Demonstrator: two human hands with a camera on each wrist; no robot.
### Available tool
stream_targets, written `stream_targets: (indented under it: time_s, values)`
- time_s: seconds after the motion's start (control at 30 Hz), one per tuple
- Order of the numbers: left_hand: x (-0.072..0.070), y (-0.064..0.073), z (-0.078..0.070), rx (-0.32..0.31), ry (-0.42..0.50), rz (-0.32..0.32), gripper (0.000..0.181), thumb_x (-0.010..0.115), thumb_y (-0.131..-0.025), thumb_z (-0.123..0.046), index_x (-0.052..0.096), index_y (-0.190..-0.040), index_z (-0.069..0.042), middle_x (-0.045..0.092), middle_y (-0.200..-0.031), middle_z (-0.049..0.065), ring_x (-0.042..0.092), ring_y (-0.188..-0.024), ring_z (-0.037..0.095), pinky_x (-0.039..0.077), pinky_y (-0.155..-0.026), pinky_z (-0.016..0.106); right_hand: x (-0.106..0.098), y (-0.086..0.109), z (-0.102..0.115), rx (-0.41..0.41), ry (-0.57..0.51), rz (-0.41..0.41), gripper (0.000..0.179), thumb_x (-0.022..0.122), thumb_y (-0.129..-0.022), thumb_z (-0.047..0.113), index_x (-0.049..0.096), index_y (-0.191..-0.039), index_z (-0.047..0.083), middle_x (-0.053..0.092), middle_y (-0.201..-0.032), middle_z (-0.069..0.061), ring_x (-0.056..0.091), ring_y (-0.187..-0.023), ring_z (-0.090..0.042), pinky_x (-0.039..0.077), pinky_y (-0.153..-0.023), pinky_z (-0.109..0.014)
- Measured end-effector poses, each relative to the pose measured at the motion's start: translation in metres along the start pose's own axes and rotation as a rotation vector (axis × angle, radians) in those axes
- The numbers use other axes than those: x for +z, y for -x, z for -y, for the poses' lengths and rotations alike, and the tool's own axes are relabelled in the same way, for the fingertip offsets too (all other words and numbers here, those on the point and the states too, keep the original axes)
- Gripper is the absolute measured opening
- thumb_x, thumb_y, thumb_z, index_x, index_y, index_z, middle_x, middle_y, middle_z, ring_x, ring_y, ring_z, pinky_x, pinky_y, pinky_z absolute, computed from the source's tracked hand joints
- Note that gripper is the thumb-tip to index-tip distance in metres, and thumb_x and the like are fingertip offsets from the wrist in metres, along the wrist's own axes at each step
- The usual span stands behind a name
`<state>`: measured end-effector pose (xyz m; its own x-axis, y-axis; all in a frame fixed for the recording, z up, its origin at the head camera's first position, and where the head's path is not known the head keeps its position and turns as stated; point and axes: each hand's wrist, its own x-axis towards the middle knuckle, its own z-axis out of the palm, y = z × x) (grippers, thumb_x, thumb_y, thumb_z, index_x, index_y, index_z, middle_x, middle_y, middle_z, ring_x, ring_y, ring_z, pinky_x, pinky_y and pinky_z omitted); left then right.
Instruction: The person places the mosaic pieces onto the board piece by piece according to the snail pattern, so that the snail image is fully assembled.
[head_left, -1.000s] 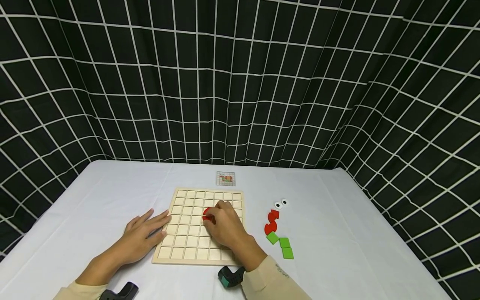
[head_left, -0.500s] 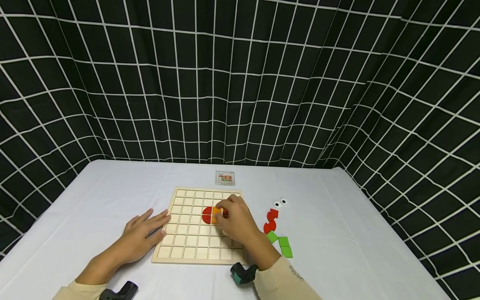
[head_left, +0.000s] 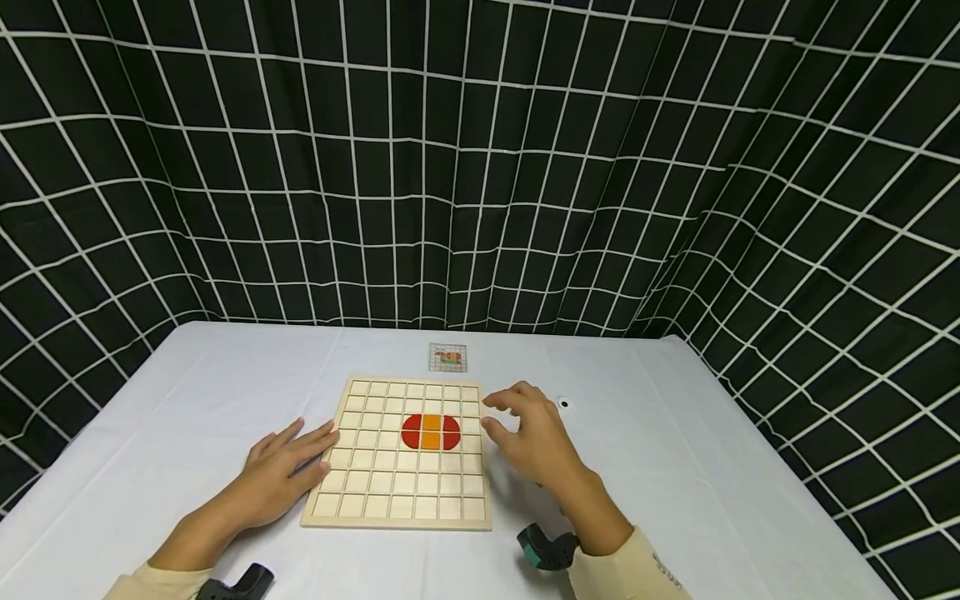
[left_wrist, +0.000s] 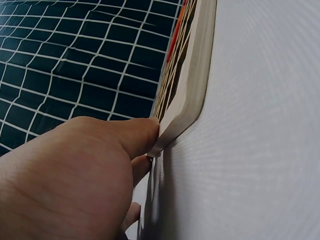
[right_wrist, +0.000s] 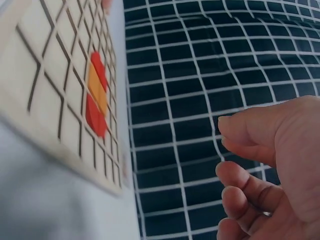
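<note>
A pale wooden grid board (head_left: 362, 483) lies on the white table. Rounded red pieces (head_left: 411, 432) flank two orange squares (head_left: 431, 423) in its cells. My left hand (head_left: 285, 473) rests at the board's left edge with fingers spread; in the left wrist view its thumb (left_wrist: 142, 135) touches the rim near a corner. Just past the board's right edge hovers my right hand (head_left: 536, 437), its thumb and fingers apart and nothing between them, as the right wrist view also shows. Beyond its knuckles lies a small white eye piece (head_left: 564, 403).
A small picture card (head_left: 447, 357) lies behind the board. Black cloth with white grid lines (head_left: 450, 208) hangs round the back and sides. My right hand and forearm hide the loose red and green pieces on the right.
My right hand has drawn back rightward from the board's middle to beyond its right edge, uncovering the red and orange pieces it overlapped. My left hand has stayed put.
</note>
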<state>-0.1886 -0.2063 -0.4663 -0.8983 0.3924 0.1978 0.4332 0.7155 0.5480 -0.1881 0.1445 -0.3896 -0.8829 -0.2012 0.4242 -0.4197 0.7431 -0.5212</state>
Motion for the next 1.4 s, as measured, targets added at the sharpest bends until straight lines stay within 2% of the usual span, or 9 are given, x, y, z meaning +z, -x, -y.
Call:
stream_targets:
  time_s: [0.17, 0.4, 0.57, 0.73, 0.9, 1.03, 1.23, 1.4]
  values:
    - [0.000, 0.000, 0.000, -0.001, 0.001, -0.002, 0.044, 0.056, -0.099, -0.027, 0.054, -0.137, -0.005, 0.041, -0.147, 0.012, 0.018, -0.137, 0.049, 0.004, -0.104, 0.066, -0.018, 0.008, -0.011, 0.019, 0.018, -0.027, 0.021, 0.078, -0.081, 0.011, 0.073, -0.102, 0.013, 0.061, -0.093, 0.005, 0.057, -0.088, -0.020, 0.049, -0.072, -0.035]
    - [0.000, 0.000, -0.001, 0.000, 0.002, 0.002, 0.044, 0.056, -0.099, -0.027, 0.054, -0.137, -0.005, 0.041, -0.148, 0.013, 0.017, -0.137, 0.050, 0.003, -0.103, 0.067, -0.038, 0.022, -0.032, 0.031, 0.012, -0.041, 0.021, 0.077, -0.081, 0.007, 0.073, -0.101, 0.013, 0.061, -0.092, 0.005, 0.056, -0.085, -0.020, 0.048, -0.062, -0.033]
    - [0.000, 0.000, -0.001, 0.001, 0.001, 0.001, 0.044, 0.056, -0.099, -0.028, 0.054, -0.137, -0.005, 0.041, -0.148, 0.013, 0.018, -0.137, 0.050, 0.004, -0.103, 0.067, -0.043, 0.033, -0.048, 0.035, 0.011, -0.036, 0.021, 0.078, -0.080, 0.005, 0.073, -0.098, 0.014, 0.061, -0.091, 0.007, 0.057, -0.086, -0.021, 0.050, -0.066, -0.039]
    - [0.000, 0.001, 0.000, 0.002, 0.002, -0.003, 0.044, 0.056, -0.099, -0.027, 0.055, -0.136, -0.005, 0.041, -0.148, 0.013, 0.018, -0.137, 0.049, 0.004, -0.103, 0.067, -0.041, 0.042, -0.058, 0.074, 0.014, -0.016, 0.019, 0.080, -0.077, 0.006, 0.073, -0.094, 0.012, 0.062, -0.090, 0.007, 0.058, -0.085, -0.027, 0.051, -0.070, -0.039]
    - [0.000, 0.001, -0.001, 0.005, 0.001, -0.006, 0.043, 0.056, -0.099, -0.026, 0.055, -0.136, -0.005, 0.042, -0.147, 0.013, 0.018, -0.137, 0.049, 0.004, -0.103, 0.067, -0.037, 0.048, -0.065, 0.132, 0.006, 0.015, 0.021, 0.082, -0.076, 0.010, 0.073, -0.094, 0.008, 0.065, -0.093, 0.000, 0.057, -0.087, -0.028, 0.050, -0.074, -0.042]
    - [0.000, -0.001, -0.001, 0.009, 0.005, -0.005, 0.043, 0.056, -0.099, -0.026, 0.055, -0.136, -0.005, 0.042, -0.147, 0.013, 0.018, -0.137, 0.049, 0.004, -0.103, 0.067, -0.033, 0.050, -0.072, 0.175, 0.014, 0.066, 0.023, 0.083, -0.075, 0.014, 0.072, -0.095, 0.010, 0.064, -0.093, 0.002, 0.056, -0.090, -0.026, 0.049, -0.076, -0.041]
    - [0.000, -0.002, -0.001, 0.009, 0.001, -0.001, 0.044, 0.056, -0.099, -0.027, 0.055, -0.136, -0.005, 0.042, -0.147, 0.013, 0.018, -0.137, 0.049, 0.004, -0.103, 0.067, -0.023, 0.053, -0.078, 0.226, 0.119, 0.161, 0.031, 0.087, -0.071, 0.027, 0.068, -0.093, 0.016, 0.055, -0.088, 0.007, 0.046, -0.088, -0.016, 0.045, -0.075, -0.036]
    - [0.000, 0.000, 0.000, 0.003, 0.001, 0.006, 0.044, 0.056, -0.099, -0.028, 0.055, -0.137, -0.005, 0.041, -0.148, 0.013, 0.018, -0.137, 0.049, 0.004, -0.103, 0.067, -0.016, 0.055, -0.079, 0.245, 0.183, 0.217, 0.031, 0.087, -0.068, 0.032, 0.065, -0.086, 0.019, 0.050, -0.084, 0.008, 0.043, -0.087, -0.015, 0.044, -0.071, -0.034]
